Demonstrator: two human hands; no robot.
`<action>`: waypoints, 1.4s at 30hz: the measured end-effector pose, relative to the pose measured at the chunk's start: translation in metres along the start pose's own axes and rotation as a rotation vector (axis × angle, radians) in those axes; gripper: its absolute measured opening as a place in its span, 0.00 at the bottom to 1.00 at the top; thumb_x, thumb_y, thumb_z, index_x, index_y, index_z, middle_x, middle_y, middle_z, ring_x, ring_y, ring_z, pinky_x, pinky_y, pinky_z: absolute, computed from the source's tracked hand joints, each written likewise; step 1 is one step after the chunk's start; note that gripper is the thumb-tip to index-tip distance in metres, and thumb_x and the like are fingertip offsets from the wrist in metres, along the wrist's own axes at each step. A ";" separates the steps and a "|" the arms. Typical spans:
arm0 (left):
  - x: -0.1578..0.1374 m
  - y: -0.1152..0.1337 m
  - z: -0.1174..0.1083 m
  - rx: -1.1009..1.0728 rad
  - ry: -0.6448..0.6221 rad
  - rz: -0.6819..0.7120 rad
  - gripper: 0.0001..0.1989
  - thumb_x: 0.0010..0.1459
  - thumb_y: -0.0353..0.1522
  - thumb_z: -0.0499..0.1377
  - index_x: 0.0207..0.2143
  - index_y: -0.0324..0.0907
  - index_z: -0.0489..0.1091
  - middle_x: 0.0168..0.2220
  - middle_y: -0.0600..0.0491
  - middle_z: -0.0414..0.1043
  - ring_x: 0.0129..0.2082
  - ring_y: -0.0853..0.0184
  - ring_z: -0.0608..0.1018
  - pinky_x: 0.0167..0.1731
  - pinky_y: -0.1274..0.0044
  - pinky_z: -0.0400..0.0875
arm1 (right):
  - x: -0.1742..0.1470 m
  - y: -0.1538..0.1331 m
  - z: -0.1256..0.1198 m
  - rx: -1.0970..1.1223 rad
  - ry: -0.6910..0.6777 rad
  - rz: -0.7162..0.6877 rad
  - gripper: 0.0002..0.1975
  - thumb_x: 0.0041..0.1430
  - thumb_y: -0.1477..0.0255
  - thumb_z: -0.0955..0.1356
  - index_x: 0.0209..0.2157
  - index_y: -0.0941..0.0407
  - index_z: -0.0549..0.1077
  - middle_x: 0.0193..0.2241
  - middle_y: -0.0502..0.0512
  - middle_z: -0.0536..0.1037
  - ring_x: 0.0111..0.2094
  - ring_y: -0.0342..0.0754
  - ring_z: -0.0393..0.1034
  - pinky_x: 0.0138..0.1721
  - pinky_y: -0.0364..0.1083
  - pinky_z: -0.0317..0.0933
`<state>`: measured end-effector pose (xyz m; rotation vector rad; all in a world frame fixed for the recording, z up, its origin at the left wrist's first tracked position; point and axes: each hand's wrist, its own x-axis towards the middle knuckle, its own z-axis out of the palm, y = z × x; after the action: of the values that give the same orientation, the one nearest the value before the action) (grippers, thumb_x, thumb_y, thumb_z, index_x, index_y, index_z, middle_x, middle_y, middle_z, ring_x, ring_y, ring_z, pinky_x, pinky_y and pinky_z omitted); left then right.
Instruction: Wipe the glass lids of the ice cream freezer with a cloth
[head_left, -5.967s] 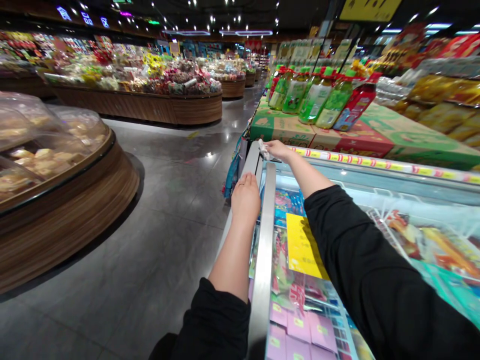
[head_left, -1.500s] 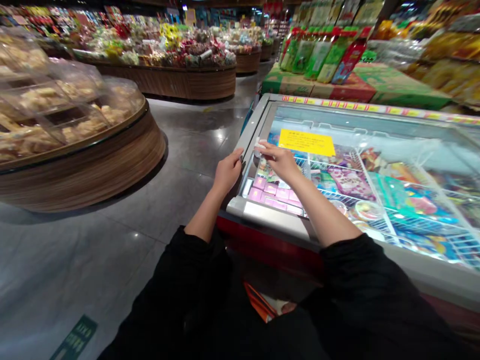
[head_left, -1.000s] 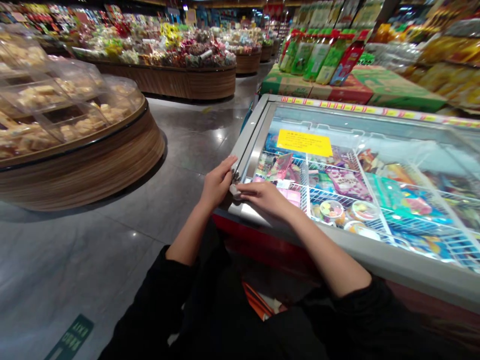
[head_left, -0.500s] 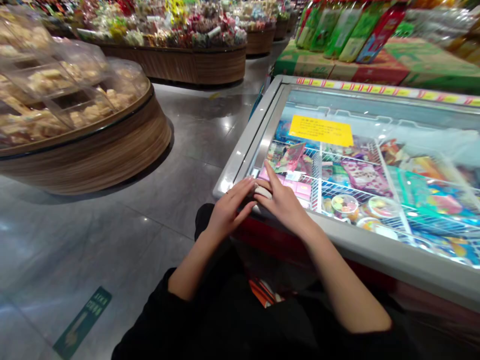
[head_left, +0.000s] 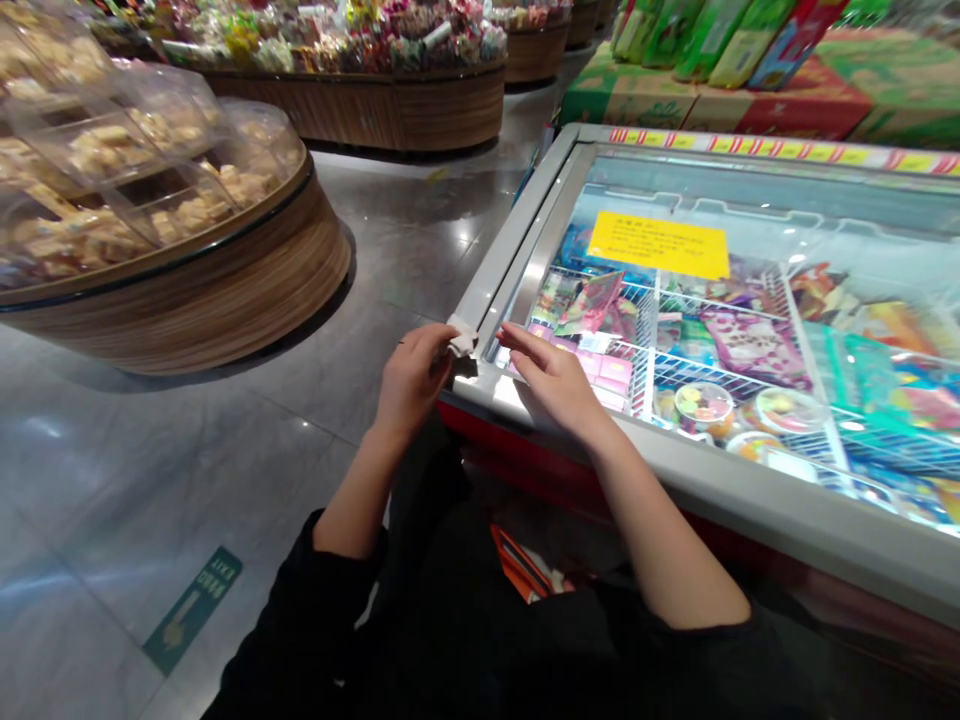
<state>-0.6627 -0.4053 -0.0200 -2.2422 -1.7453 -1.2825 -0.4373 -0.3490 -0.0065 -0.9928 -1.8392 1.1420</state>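
A crumpled white tissue (head_left: 463, 340) is pinched in the fingers of my left hand (head_left: 411, 382), at the near left corner of the chest freezer (head_left: 675, 458). Opposite it, my right hand (head_left: 556, 388) hovers over or rests on the freezer's front edge; contact is unclear. Its fingers stretch out toward the tissue, with a small gap between, and it holds nothing. Under the glass lie pink boxes (head_left: 606, 372), a purple bag (head_left: 750, 348) and round tubs (head_left: 703, 405) in wire baskets. A yellow notice (head_left: 660, 243) is on the glass.
On the left stands a rounded wooden display (head_left: 255, 270) with clear bins of pale snacks. Another wooden stand (head_left: 442, 112) is farther back. Green cartons (head_left: 630, 98) with bottles on top sit behind the freezer. A green exit sign (head_left: 193, 610) marks the grey floor.
My hands have come apart. The left moved leftward with the white tissue, off the right hand's fingers; the right stayed by the freezer edge, fingers straightened. The view shifted slightly.
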 end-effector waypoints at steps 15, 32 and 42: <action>-0.013 0.024 -0.001 0.089 -0.165 -0.015 0.22 0.71 0.28 0.56 0.65 0.46 0.71 0.68 0.43 0.71 0.67 0.55 0.75 0.67 0.60 0.72 | -0.024 0.003 -0.014 -0.384 0.220 -0.145 0.24 0.70 0.72 0.61 0.63 0.51 0.77 0.57 0.56 0.83 0.60 0.57 0.77 0.66 0.60 0.68; -0.029 0.061 0.013 0.015 -0.204 0.058 0.23 0.73 0.26 0.51 0.66 0.44 0.70 0.68 0.43 0.72 0.69 0.56 0.73 0.69 0.62 0.69 | -0.044 0.006 -0.025 -0.495 0.221 -0.149 0.26 0.69 0.76 0.61 0.63 0.50 0.77 0.58 0.56 0.82 0.60 0.56 0.76 0.66 0.59 0.69; 0.014 0.042 0.018 0.049 -0.283 0.011 0.22 0.66 0.22 0.55 0.58 0.43 0.77 0.62 0.45 0.78 0.68 0.54 0.74 0.68 0.59 0.70 | -0.045 0.003 -0.032 -0.468 0.303 -0.081 0.25 0.68 0.76 0.61 0.60 0.50 0.79 0.57 0.55 0.84 0.59 0.57 0.77 0.65 0.61 0.69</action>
<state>-0.6170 -0.4009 -0.0048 -2.5032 -1.8201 -0.9458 -0.3895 -0.3771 -0.0078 -1.2583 -1.9087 0.4810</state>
